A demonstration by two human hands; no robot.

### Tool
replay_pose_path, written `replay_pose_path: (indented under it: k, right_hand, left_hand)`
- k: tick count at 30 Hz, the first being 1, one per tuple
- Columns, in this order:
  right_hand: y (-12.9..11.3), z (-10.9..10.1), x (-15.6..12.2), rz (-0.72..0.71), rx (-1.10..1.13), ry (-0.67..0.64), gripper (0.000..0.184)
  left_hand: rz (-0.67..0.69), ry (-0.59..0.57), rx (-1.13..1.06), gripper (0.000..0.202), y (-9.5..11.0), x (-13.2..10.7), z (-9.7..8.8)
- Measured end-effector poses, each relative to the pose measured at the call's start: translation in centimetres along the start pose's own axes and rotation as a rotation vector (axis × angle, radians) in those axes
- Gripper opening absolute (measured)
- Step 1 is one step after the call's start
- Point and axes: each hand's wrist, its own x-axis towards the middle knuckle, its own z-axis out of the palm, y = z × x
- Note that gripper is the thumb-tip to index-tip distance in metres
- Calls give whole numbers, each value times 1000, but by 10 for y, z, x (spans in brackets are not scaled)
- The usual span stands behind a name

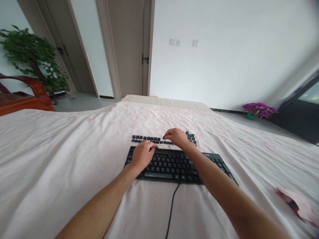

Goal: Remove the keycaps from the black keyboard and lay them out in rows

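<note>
A black keyboard (171, 164) lies on the pink-white floral cloth, its cable running toward me. Beyond its far edge, loose black keycaps (147, 138) are set out in rows, with more of them at the right (191, 136). My left hand (144, 154) lies over the keyboard's upper left part, fingers at the far edge and thumb apart, with nothing visible in it. Above the rows, my right hand (176, 136) pinches a black keycap (164, 137) between thumb and fingertips. My right forearm covers part of the keyboard's right side.
The cloth (74, 159) is wrinkled. A pink cloth item (297, 205) lies at the lower right. Past the covered surface are a wooden chair (27, 91), a green plant (35, 56), doors (127, 46) and purple flowers (259, 109) by the wall.
</note>
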Motion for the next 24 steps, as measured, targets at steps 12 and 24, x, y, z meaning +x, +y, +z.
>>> replay_pose_path:
  k: [12, 24]
  right_hand:
    - [-3, 11, 13, -24, -55, -74, 18]
    - [-2, 8, 10, -40, -36, -42, 25]
  left_hand:
    - [6, 4, 6, 22, 0, 0, 0]
    - [10, 7, 15, 22, 1, 0, 0]
